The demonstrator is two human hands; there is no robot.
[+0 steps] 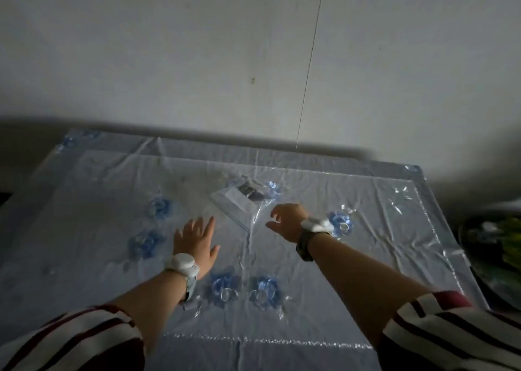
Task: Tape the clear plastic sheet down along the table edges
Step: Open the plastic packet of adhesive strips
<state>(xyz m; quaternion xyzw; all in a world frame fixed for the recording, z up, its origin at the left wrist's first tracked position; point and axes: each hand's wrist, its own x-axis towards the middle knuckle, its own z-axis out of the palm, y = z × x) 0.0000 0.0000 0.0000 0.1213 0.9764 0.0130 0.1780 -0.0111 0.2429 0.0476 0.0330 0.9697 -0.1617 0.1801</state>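
Note:
A clear plastic sheet [352, 258] lies wrinkled over a table covered by a pale cloth with blue flowers [159, 207]. My left hand [196, 243] rests flat on the sheet, fingers spread, left of centre. My right hand [287, 219] hovers just right of centre with its fingers loosely curled and nothing in them. A clear plastic packet [242, 201] with something dark inside lies just beyond both hands, nearest my right hand. The sheet's near edge [267, 342] runs as a shiny line across the front. No tape is visible.
A pale wall rises right behind the table's far edge [253, 145], with a thin cord [310, 69] hanging down it. A dark rounded object with yellow-green contents [499, 246] sits off the table's right side.

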